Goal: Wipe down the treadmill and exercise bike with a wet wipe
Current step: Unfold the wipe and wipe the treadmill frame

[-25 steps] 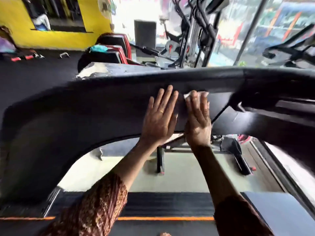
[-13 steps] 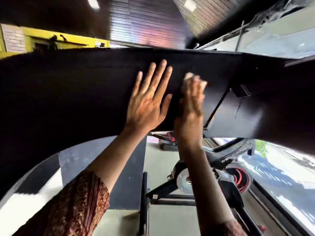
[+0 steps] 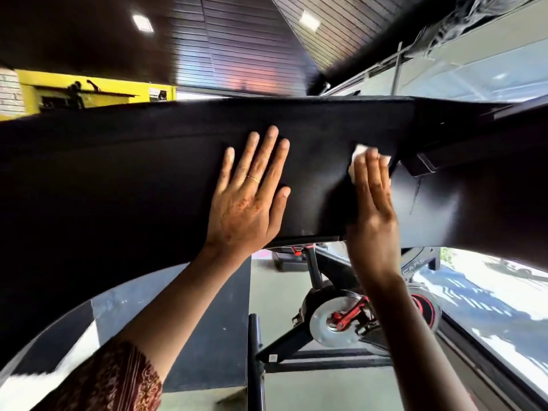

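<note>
Head view: the wipe (image 3: 357,151) is pressed against the black panel of the treadmill (image 3: 118,179), right of its middle, under the right hand (image 3: 373,209), fingers straight; both have slid right since half a second ago. Beside them the left hand (image 3: 249,200) stays flat, fingers spread. Below stands the bike (image 3: 332,321).

The right hand (image 3: 375,209) has been slid rightward over the treadmill (image 3: 118,179), away from the left hand (image 3: 249,203); a gap is opened between them. The wipe (image 3: 360,152) is now pressed under its fingertips, just beside the bracket (image 3: 422,166).
</note>
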### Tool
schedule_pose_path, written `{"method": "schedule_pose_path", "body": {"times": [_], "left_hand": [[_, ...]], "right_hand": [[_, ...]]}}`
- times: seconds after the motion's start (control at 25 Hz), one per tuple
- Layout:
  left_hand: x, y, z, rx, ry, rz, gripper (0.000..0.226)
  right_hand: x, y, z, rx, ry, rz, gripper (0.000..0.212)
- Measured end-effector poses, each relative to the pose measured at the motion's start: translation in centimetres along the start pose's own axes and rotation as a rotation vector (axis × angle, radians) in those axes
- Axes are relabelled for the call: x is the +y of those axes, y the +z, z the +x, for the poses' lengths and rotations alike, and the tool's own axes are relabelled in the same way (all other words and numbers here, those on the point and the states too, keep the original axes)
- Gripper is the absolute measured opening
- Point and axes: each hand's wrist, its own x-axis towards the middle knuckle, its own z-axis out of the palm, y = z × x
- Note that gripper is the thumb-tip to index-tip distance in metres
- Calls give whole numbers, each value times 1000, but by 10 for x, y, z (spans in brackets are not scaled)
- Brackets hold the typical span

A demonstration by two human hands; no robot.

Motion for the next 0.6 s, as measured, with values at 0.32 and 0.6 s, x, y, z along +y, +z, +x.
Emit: {"method": "schedule_pose_path", "body": {"times": [0.32, 0.6], "left_hand": [[-14, -6, -8, 23, 3, -8, 54], [-15, -5, -10, 18, -39, 5, 59]], "right_hand": [[-7, 1, 17, 26, 9, 6, 85], [-44, 25, 21, -78, -250, 74, 61]]}}
